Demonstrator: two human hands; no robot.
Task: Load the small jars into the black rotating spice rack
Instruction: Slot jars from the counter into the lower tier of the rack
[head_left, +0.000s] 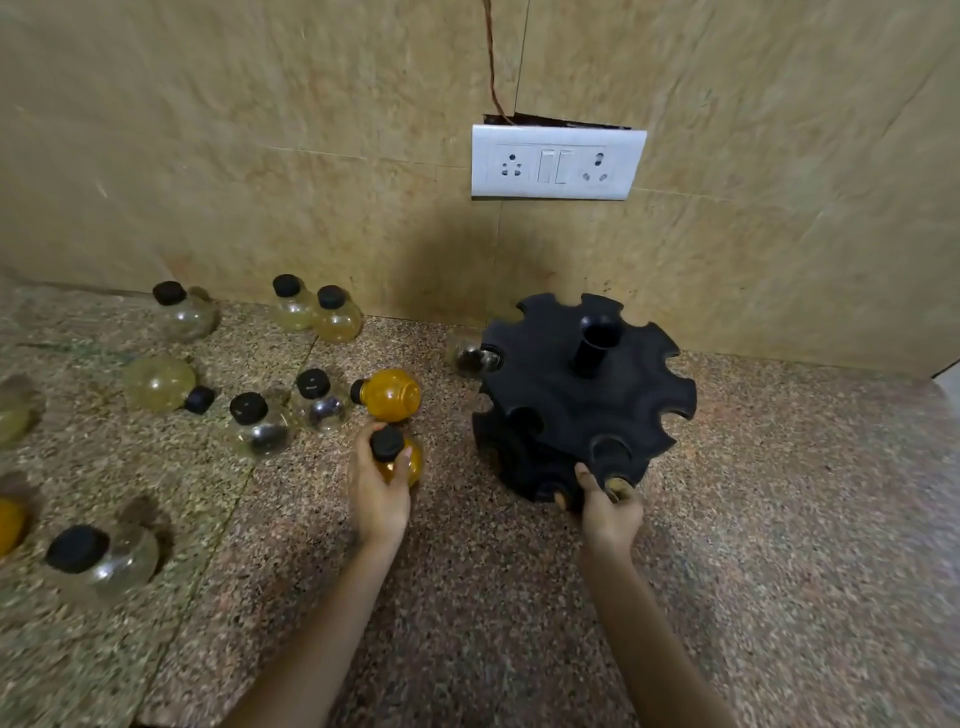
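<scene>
Small jars (311, 400) with black caps lie scattered on the speckled table (779, 519) at the left of the frame. At centre, the left hand (379, 499) has its fingers wrapped round an orange jar (411, 464). The right hand (610, 514) clasps a brown jar (619, 487) at the lower tier of the black rack (582, 405), right of centre. A pale mark on one cap is too small to read.

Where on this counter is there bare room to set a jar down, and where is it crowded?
Bare: the counter right of the spice rack, toward the right edge, and the near strip between the two forearms. Crowded: left of the rack, where loose jars stand and lie up to the wall.
</scene>
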